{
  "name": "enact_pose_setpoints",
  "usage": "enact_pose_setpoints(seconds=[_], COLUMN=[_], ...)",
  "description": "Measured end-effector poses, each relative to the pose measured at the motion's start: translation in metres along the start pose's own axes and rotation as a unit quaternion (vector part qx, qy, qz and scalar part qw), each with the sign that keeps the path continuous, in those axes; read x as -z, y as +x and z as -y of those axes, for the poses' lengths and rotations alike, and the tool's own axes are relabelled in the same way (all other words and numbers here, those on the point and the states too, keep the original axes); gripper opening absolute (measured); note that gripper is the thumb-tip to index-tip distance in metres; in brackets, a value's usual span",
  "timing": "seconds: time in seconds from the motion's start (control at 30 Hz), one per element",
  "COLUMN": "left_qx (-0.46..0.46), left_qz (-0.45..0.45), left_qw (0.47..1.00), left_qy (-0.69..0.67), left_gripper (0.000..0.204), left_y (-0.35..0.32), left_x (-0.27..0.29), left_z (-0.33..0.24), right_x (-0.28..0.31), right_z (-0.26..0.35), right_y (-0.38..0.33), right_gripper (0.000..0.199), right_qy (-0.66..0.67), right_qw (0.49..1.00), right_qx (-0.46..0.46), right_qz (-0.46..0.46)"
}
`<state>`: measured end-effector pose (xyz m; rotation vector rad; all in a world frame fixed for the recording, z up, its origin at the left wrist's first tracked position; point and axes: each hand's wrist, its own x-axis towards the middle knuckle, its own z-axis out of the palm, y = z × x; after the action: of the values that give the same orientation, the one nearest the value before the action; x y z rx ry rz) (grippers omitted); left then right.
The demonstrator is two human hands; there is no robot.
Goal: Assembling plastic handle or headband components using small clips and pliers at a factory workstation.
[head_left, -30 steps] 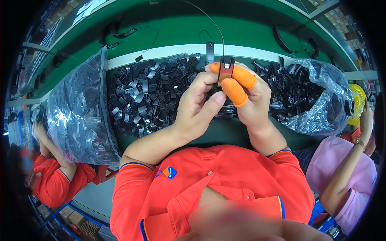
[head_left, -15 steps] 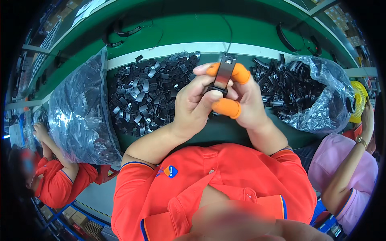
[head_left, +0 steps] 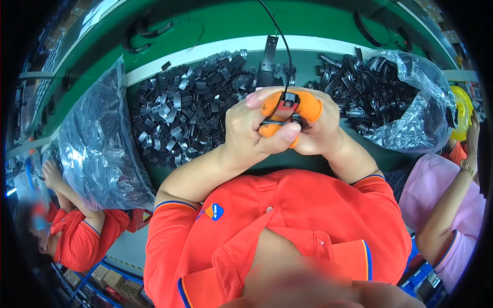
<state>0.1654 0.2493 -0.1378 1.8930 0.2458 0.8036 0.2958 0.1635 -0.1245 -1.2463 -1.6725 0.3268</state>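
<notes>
In front of my chest, both hands are closed round a black headset part (head_left: 289,99) with a thin black cable (head_left: 280,36) running up from it. My left hand (head_left: 244,126) grips it from the left, its thumb pressed against the near side. My right hand (head_left: 326,126) holds it from the right, orange finger covers (head_left: 310,107) on its fingers. Much of the part is hidden by the fingers. Just beyond the hands a flat black strip (head_left: 269,51) sticks up; I cannot tell if it belongs to the held part.
Small black plastic pieces (head_left: 179,108) lie heaped on the left. Curved black parts (head_left: 380,97) spill from a clear plastic bag (head_left: 436,113) on the right. Another plastic bag (head_left: 97,138) stands at the left. Headbands (head_left: 367,28) lie on the green belt (head_left: 231,23). Co-workers sit on both sides.
The held part has tipped and is foreshortened, with my hands drawn closer together round it. The cable has swung nearer, and the black strip beyond the hands has come into view.
</notes>
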Motion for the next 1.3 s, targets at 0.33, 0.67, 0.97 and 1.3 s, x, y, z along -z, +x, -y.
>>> enact_pose_setpoints(seconds=[0.33, 0.67, 0.97, 1.3], left_qx=[0.13, 0.022, -0.056, -0.012], left_qz=[0.154, 0.078, 0.138, 0.063], left_qw=[0.963, 0.99, 0.985, 0.982], left_qy=[-0.178, 0.115, 0.089, 0.177], left_gripper=[0.038, 0.041, 0.048, 0.044], left_y=[0.012, 0.01, 0.016, 0.004], left_x=[0.009, 0.004, 0.027, 0.019], left_z=[-0.014, -0.021, -0.023, -0.025], right_x=[0.014, -0.025, -0.019, -0.039], right_z=[-0.002, -0.02, 0.002, 0.003], right_y=[0.011, -0.011, 0.003, -0.002], right_gripper=[0.034, 0.027, 0.054, 0.028], right_qy=[-0.094, 0.1, 0.222, 0.229], right_qw=[0.989, 0.989, 0.972, 0.966], right_qx=[0.104, 0.033, -0.019, -0.021], right_qz=[0.039, -0.1, -0.077, -0.115])
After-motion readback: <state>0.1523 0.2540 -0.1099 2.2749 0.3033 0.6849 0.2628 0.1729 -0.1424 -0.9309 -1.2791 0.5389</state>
